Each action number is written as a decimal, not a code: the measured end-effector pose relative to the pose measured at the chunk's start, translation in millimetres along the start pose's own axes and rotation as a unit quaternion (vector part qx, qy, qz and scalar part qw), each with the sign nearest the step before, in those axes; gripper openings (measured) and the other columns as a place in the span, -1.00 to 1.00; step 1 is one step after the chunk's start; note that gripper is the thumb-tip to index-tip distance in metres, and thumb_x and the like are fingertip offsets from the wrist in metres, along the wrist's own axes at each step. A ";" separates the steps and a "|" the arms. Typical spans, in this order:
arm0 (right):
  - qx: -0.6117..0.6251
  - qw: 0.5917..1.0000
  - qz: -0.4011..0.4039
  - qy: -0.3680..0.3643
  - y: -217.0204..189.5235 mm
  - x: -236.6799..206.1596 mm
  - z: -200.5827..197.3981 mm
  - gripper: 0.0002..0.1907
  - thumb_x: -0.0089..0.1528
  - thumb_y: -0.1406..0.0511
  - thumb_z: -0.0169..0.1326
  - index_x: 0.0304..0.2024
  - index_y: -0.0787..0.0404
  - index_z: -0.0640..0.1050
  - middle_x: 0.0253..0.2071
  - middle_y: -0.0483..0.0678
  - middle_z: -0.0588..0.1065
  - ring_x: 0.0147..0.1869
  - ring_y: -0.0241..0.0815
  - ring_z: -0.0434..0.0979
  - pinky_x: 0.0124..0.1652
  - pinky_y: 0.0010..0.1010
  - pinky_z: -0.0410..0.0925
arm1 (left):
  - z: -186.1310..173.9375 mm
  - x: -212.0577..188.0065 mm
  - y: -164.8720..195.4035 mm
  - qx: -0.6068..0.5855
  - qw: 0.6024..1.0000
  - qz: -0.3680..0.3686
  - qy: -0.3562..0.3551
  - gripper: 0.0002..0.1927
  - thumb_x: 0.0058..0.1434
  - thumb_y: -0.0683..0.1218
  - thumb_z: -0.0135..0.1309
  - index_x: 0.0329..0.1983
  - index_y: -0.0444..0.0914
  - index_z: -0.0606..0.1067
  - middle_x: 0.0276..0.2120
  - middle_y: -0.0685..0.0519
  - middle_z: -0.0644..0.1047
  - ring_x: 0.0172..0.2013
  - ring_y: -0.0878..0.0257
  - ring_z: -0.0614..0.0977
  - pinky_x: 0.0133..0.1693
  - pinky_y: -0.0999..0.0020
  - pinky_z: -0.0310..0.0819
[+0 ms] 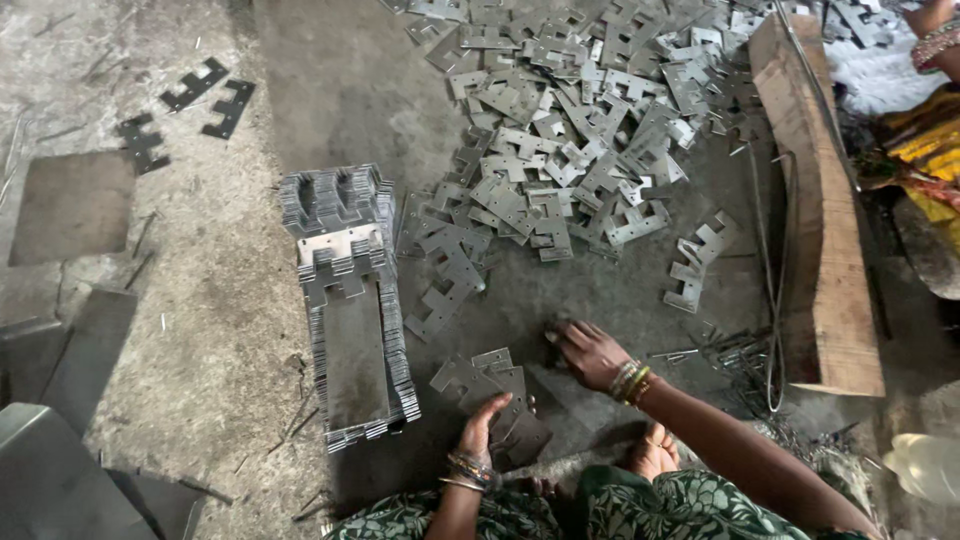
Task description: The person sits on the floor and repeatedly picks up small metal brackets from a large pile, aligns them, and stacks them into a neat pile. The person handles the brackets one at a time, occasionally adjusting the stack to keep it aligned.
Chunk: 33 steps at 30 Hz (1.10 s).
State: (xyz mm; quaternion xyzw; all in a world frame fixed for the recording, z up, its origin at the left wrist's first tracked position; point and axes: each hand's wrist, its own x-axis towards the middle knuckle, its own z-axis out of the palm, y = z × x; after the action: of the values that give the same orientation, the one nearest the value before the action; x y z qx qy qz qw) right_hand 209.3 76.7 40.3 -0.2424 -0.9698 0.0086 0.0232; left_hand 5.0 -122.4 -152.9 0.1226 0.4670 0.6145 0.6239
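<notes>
One stack [350, 300] stood built; the left hand [483, 425] gripped a few plates [490, 385], the right hand [590, 352] lay open (flat on the floor), and a big pile [570, 130] remained.

The person wears green cloth with a pale leafy print. The left hand [482, 425] has gold and coloured bangles at the wrist; the right hand [590, 353] has green, yellow and gold ones.
</notes>
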 end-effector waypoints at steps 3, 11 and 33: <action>0.049 0.993 0.025 -0.109 16.3 -34.3 2.7 -0.46 0.25 0.21 0.11 0.29 0.13 0.43 0.23 0.02 0.38 0.31 0.03 0.35 0.25 -0.16 0.33 | 4.5 -8.1 8.2 -0.005 0.999 -0.043 -0.015 -0.65 0.25 -0.09 0.07 -0.01 -0.41 0.61 -0.01 -0.11 0.64 0.03 0.10 0.63 0.17 0.16 0.40; -0.039 0.981 0.162 0.102 87.9 -109.2 -16.3 -0.25 -0.31 0.08 0.23 -0.06 0.25 0.56 0.03 0.12 0.46 0.17 0.26 0.40 0.09 0.05 0.35 | 13.4 -9.0 26.6 -0.199 0.969 -0.146 0.000 -0.63 0.14 -0.03 0.13 -0.06 -0.34 0.62 -0.17 -0.10 0.67 -0.19 0.06 0.70 -0.04 0.11 0.53; 0.018 0.901 0.380 -0.211 107.7 -10.1 -25.5 -0.50 0.14 0.27 0.09 0.18 0.05 0.49 -0.16 0.14 0.62 -0.14 0.17 0.67 -0.20 -0.03 0.55 | -5.9 8.0 -3.2 -0.084 0.996 0.012 0.003 -0.55 0.40 -0.14 -0.11 0.27 -0.48 0.41 0.29 -0.18 0.44 0.32 0.04 0.40 0.38 0.08 0.14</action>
State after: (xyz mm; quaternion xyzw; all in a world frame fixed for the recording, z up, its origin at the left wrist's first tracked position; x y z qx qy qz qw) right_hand 270.1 167.1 62.3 -0.5842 -0.7862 0.0852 -0.1827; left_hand 1.2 -118.5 -161.7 0.0733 0.4138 0.6592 0.6236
